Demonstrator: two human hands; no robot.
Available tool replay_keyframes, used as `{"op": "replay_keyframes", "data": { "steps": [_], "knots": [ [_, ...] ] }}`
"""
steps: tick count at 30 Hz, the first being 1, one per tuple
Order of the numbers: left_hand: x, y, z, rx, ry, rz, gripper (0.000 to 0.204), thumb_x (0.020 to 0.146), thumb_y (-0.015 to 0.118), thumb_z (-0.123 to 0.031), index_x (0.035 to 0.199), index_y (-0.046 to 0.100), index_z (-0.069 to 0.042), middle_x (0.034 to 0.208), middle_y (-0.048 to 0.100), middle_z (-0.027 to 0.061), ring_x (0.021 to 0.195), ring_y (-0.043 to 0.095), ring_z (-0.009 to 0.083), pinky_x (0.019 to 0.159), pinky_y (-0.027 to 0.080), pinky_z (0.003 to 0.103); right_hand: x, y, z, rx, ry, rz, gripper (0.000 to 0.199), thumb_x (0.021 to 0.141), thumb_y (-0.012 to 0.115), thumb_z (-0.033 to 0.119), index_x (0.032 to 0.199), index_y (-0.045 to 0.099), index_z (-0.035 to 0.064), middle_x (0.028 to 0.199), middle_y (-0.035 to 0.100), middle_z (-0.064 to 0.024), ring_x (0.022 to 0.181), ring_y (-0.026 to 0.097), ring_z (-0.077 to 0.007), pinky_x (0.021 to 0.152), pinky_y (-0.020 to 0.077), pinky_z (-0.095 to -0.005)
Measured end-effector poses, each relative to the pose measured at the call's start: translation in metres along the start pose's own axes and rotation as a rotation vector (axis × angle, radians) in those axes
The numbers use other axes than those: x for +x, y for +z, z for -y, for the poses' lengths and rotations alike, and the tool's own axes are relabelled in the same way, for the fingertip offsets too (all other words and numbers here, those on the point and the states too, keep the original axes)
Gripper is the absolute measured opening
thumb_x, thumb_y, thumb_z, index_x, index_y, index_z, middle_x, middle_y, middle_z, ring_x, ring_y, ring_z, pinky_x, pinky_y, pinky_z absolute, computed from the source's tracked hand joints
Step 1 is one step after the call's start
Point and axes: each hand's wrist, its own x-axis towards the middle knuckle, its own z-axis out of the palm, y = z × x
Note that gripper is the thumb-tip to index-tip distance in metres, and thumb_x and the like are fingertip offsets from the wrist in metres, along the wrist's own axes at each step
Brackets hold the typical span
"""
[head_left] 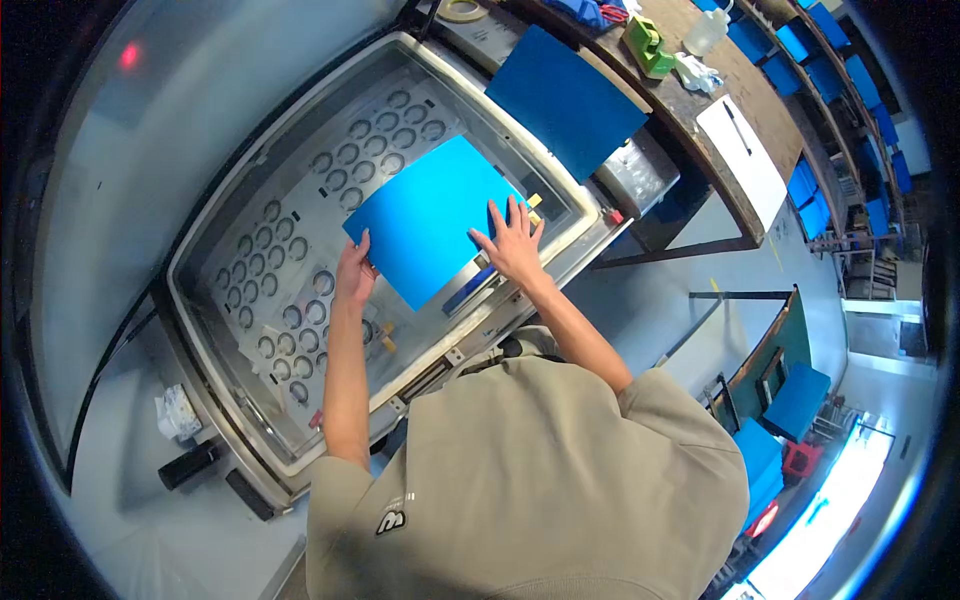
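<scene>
A bright blue, slightly curved sheet (430, 215) lies over the glass-topped frame (400, 75) in front of me. At the sheet's left corner, my left hand (355, 270) pinches the edge. My right hand (513, 243) rests at its right edge with the fingers spread, the fingertips touching the sheet. Several dark rings (323, 283) show in rows on a pale sheet inside the frame. Part of these rows is hidden beneath the blue sheet. A silver and dark blue piece (468, 287) shows just below the sheet, near my right hand.
A darker blue sheet (565, 100) lies beyond the frame's right corner, beside a wooden table (685, 95). The table carries a green tape dispenser (648, 47), a squeeze bottle (706, 32) and white paper (742, 160) with a pen. Shelves with blue sheets (860, 80) stand farther right.
</scene>
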Motion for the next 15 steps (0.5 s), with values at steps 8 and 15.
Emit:
{"op": "replay_keyframes", "data": {
  "steps": [8,15],
  "knots": [
    [-0.002,0.000,-0.006,0.088,-0.003,-0.071,0.023,0.103,0.057,-0.019,0.124,0.055,-0.009,0.116,0.067,0.0036,0.097,0.068,0.0157,0.077,0.058,0.035,0.001,0.006,-0.004,-0.172,-0.078,-0.068,0.075,0.095,0.048,0.064,0.154,0.035,0.0192,0.162,0.017,-0.0221,0.149,0.012,-0.0476,0.108,0.0100,-0.0788],
    [-0.006,0.013,-0.009,0.178,-0.031,-0.126,0.026,0.102,0.059,-0.023,0.126,0.054,-0.014,0.111,0.067,-0.0001,0.091,0.066,0.0121,0.075,0.055,0.034,-0.003,0.013,-0.004,-0.233,-0.087,-0.086,0.077,0.096,0.046,0.064,0.155,0.033,0.0168,0.163,0.016,-0.0217,0.149,0.010,-0.0496,0.105,0.0089,-0.0814]
  ]
}}
